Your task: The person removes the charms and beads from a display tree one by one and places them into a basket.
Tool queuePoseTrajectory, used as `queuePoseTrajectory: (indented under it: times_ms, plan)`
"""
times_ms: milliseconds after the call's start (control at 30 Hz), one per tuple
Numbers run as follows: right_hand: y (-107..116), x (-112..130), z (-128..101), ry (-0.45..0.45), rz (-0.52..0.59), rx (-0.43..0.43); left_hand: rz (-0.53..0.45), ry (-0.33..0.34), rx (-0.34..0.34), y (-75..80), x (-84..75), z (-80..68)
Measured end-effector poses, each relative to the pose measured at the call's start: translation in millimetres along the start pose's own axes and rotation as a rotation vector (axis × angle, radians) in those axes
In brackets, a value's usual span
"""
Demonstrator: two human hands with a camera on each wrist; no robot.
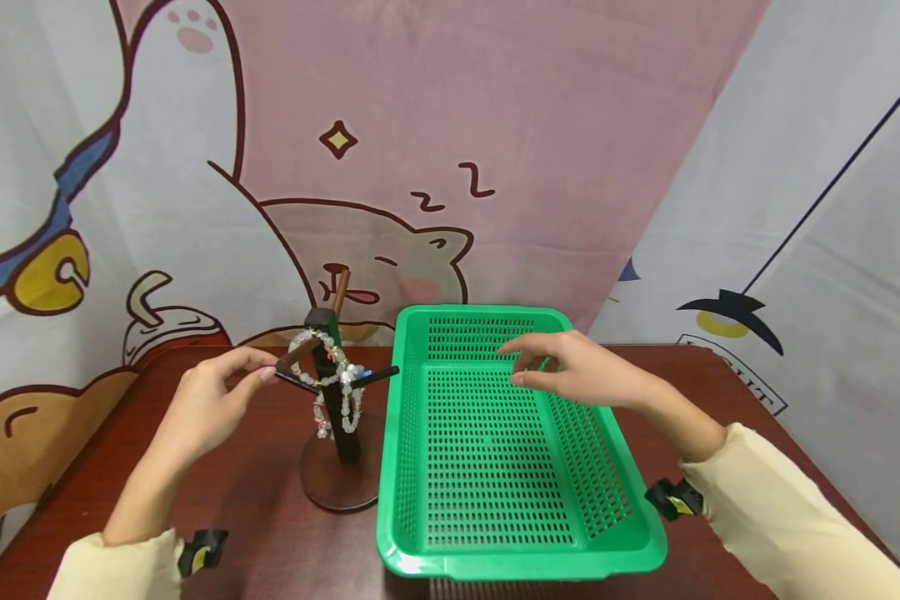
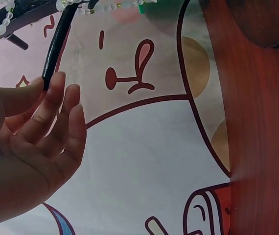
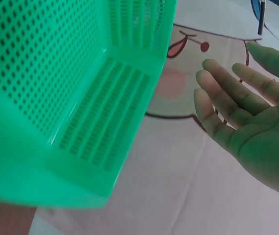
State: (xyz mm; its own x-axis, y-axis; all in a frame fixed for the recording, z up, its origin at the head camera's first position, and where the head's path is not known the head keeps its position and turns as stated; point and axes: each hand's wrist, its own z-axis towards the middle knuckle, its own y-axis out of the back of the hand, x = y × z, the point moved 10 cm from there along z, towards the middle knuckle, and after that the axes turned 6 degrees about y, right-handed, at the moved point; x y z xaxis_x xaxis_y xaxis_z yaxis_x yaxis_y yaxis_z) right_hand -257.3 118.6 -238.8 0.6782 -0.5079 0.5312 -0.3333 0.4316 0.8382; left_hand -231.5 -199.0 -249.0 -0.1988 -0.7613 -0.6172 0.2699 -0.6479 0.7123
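A dark wooden stand [image 1: 348, 442] with a round base and several side pegs rises left of the middle. Bracelets of clear and whitish beads [image 1: 351, 415] hang on it. My left hand [image 1: 210, 404] pinches the tip of a black peg [image 2: 56, 51] between thumb and index finger, with the other fingers loosely bent in the left wrist view. Over the far part of a green plastic basket [image 1: 521, 567] hovers my right hand [image 1: 577, 367], its fingers relaxed and holding nothing. The right wrist view shows that palm [image 3: 271, 132] beside the basket wall.
The perforated basket stands on a reddish-brown table [image 1: 247, 517], close to the right of the stand. One peg [image 1: 382, 375] reaches toward its left rim. Behind the table hangs a cartoon-printed cloth [image 1: 540, 150].
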Motion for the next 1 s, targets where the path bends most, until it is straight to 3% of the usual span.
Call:
queuePoseTrajectory:
  times_ms: [367, 1000]
  plan:
    - [-20.1, 23.1, 27.0, 0.097, 0.027, 0.038, -0.024, 0.012, 0.02, -1.9, 2.5, 0.6]
    - [-34.1, 77.9, 67.4, 0.227, 0.068, 0.057, -0.029, 0.022, 0.045, -2.7, 1.9, 1.5]
